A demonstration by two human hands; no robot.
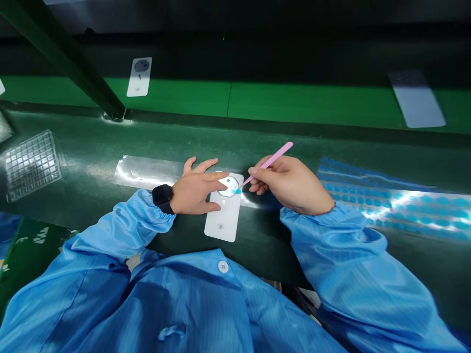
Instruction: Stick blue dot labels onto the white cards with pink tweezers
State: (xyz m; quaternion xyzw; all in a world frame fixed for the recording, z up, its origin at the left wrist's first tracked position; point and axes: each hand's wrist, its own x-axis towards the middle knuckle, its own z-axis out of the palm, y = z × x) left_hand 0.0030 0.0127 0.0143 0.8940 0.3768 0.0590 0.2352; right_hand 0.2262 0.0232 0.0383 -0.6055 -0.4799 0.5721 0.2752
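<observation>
A flat white panel [223, 218], shaped like a phone's back cover, lies on the dark green bench below my hands. Near its top is a rounded silvery area with small holes. My left hand [198, 191] rests with fingers spread over the panel's left side, fingertips touching beside the silvery area. Pink tweezers [272, 159] are pinched between the thumb and fingers of my right hand [279, 181]. Their tip meets a small blue sticker dot [237, 191] at the right edge of the silvery area.
A clear sheet of blue dots [397, 196] lies at right, a clear strip [147, 170] at left. A clear gridded tray [33, 164] sits far left. On the green belt behind lie another white panel [140, 77] and a pale panel [419, 100]. A green post [73, 63] stands at left.
</observation>
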